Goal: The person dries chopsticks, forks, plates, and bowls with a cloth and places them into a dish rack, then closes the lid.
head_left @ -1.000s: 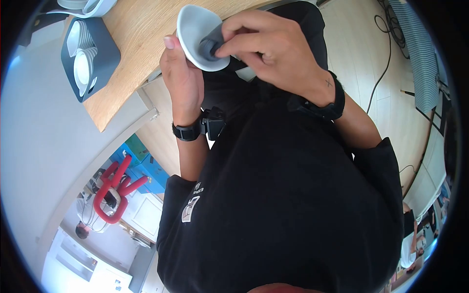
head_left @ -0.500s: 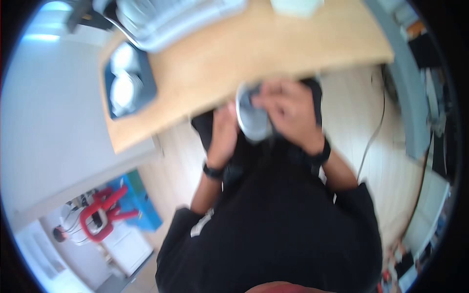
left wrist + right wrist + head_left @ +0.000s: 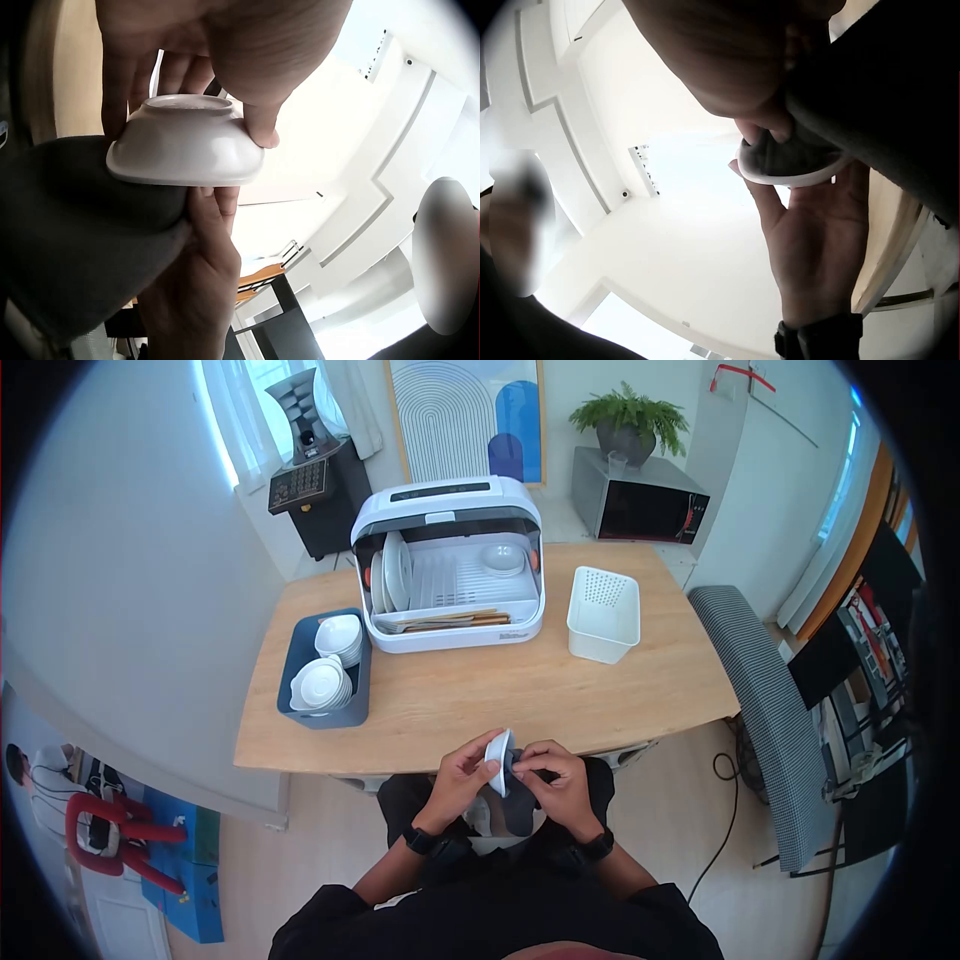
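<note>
Over the lap, in front of the table's near edge, the left hand (image 3: 458,785) grips a small white bowl (image 3: 499,762) by its rim and outer side, the bowl tipped sideways with its opening toward the right hand. The right hand (image 3: 562,790) pinches a dark grey cloth (image 3: 518,810) and presses part of it into the bowl; the rest hangs below. In the left wrist view the bowl (image 3: 187,146) shows its foot and outer wall, with thumb and fingers at opposite sides. The right wrist view shows the cloth (image 3: 791,154) bunched inside the bowl.
On the wooden table (image 3: 450,705) stand a blue-grey bin (image 3: 345,717) of stacked white bowls at left, an open white dish cabinet (image 3: 455,640) with plates and chopsticks, and a white perforated basket (image 3: 604,645) at right. A microwave (image 3: 645,505) and plant are behind.
The head view has swung up to show the whole table. The bowl has turned more edge-on, still in the left hand, with the right hand keeping the cloth inside it.
</note>
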`<state>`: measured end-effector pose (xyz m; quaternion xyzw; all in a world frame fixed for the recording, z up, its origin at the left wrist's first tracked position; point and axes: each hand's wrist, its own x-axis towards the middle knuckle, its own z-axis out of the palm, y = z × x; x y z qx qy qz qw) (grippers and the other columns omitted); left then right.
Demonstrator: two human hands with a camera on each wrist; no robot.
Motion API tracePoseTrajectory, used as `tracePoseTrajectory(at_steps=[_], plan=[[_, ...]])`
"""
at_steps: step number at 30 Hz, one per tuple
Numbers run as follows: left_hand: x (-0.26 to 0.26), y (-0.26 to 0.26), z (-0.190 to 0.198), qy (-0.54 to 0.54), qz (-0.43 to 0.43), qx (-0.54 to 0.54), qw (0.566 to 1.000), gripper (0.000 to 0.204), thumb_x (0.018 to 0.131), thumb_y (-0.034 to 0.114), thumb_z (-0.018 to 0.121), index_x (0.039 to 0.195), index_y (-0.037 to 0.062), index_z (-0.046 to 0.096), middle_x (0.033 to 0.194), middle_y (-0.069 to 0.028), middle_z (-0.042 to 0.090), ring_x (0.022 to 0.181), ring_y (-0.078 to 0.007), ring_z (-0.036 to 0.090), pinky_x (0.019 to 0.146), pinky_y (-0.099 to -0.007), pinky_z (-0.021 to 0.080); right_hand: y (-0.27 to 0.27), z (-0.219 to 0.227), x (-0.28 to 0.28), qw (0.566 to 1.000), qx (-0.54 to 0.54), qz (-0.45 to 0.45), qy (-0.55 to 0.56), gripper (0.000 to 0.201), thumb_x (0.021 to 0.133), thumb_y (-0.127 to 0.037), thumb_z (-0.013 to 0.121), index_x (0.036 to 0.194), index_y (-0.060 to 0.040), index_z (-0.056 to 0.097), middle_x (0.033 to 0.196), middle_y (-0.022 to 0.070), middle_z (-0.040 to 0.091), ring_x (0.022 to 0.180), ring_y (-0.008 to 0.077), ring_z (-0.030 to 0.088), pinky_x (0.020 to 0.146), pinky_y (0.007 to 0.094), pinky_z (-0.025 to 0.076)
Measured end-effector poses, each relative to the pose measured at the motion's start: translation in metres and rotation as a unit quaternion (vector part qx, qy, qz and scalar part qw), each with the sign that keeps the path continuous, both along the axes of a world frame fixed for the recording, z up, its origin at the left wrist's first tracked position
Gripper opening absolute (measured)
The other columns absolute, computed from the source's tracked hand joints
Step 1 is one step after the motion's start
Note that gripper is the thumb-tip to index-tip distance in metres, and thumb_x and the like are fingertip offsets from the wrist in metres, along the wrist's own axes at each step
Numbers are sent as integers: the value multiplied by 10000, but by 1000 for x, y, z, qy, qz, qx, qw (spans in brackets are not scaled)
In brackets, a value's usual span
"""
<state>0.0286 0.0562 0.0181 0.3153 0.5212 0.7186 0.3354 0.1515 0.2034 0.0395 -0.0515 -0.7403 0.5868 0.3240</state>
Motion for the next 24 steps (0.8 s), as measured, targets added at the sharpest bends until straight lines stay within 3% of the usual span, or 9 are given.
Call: tracePoseTrajectory(at_steps=[1,4,9,11,12,14,16,19,24], plan=[[4,0,1,2,-4,10,1000,569,991,220,665,1462,-28,465,1358,-104,607,1236,-166,561,1071,-325,418,2,3,-1,1000,-24,-6,9,200,770,102,720,905,-34,778,946,84,687,867,188,670,776,288,520],[14,1,-2,-66,-3,14,998,570,972,186,690,1449,-39,473,1359,-120,605,1233,-173,567,1066,-330,430,12,11,-3,998,41,-39,9,191,772,92,727,907,-33,778,943,89,687,869,192,672,764,288,523],[7,-8,-1,-18,30,62,997,598,907,100,745,1429,-47,493,1378,-146,594,1262,-198,562,1059,-348,457,13,8,-7,982,160,-97,10,199,760,87,727,904,-41,779,926,83,686,843,201,678,739,292,532],[5,-11,8,2,50,74,996,616,879,58,764,1424,-49,497,1390,-154,586,1275,-207,558,1049,-350,476,5,8,-6,988,149,-44,-25,205,756,90,719,898,-46,779,914,73,684,824,202,679,728,295,534],[4,-12,12,-2,59,61,996,628,862,27,766,1424,-52,495,1404,-159,575,1284,-212,552,1036,-345,493,3,5,-7,979,200,-22,-19,197,759,91,717,890,-43,777,923,66,683,823,194,677,722,290,530],[-1,-15,11,-4,64,59,996,657,841,-22,768,1433,-51,483,1432,-164,548,1289,-212,548,991,-330,539,-4,6,-6,986,162,-6,-25,199,763,96,713,894,-40,775,930,69,682,827,193,677,724,288,529],[-2,-17,10,-5,47,49,998,654,845,-15,768,1434,-48,484,1430,-161,549,1287,-211,548,994,-332,536,-5,7,-5,997,55,43,-26,203,776,106,705,911,-31,768,949,76,680,852,180,671,751,276,518],[-1,-20,-1,-21,14,35,999,640,863,22,770,1435,-42,489,1418,-151,561,1285,-207,549,1014,-346,518,-3,15,-7,999,-25,41,-21,200,787,107,702,922,-26,766,953,81,682,873,169,663,776,269,507],[4,-23,-1,-41,6,66,997,617,876,57,769,1425,-35,504,1404,-149,576,1285,-211,554,1037,-363,490,-2,20,-11,999,51,10,-8,191,772,96,728,906,-33,771,944,78,688,854,177,669,754,274,515]])
